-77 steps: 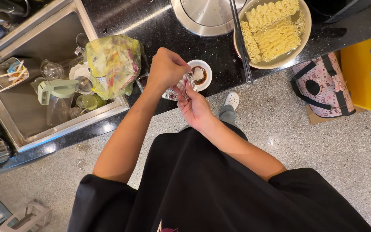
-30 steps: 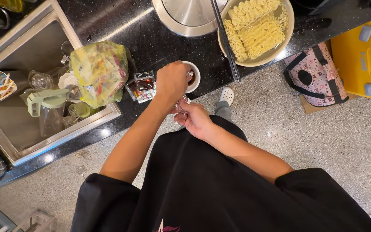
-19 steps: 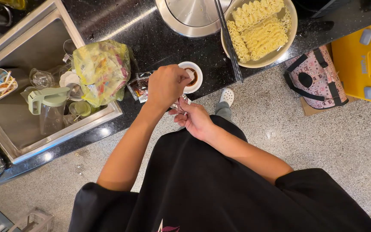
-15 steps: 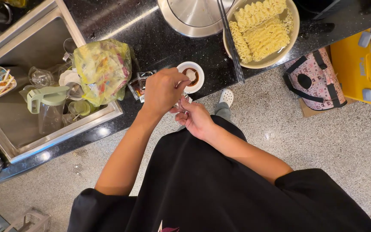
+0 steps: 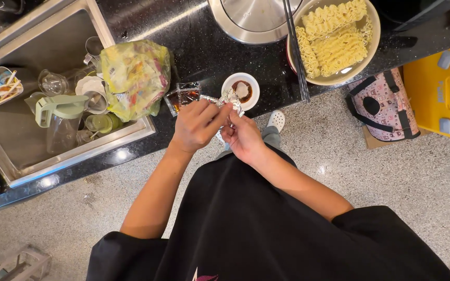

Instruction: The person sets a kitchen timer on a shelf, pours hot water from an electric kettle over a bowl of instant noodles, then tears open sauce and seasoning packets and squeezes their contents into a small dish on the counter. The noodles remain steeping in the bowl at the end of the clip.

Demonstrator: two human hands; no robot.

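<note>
Overhead view of a black tabletop [image 5: 194, 47]. The left hand [image 5: 196, 125] and right hand [image 5: 243, 136] meet just below a small white dish [image 5: 240, 89] of brown sauce, both grips pinched on a crumpled silver sachet [image 5: 230, 99]; most of the sachet is hidden by the fingers. A second, dark sachet [image 5: 183, 96] lies just left of the dish. Further left, a yellow-green printed bag [image 5: 134, 78] overhangs the sink [image 5: 6, 151]. Right of the dish and above it, a bowl of noodles [image 5: 334, 41] with chopsticks [image 5: 295, 49], cut off by the frame.
</note>
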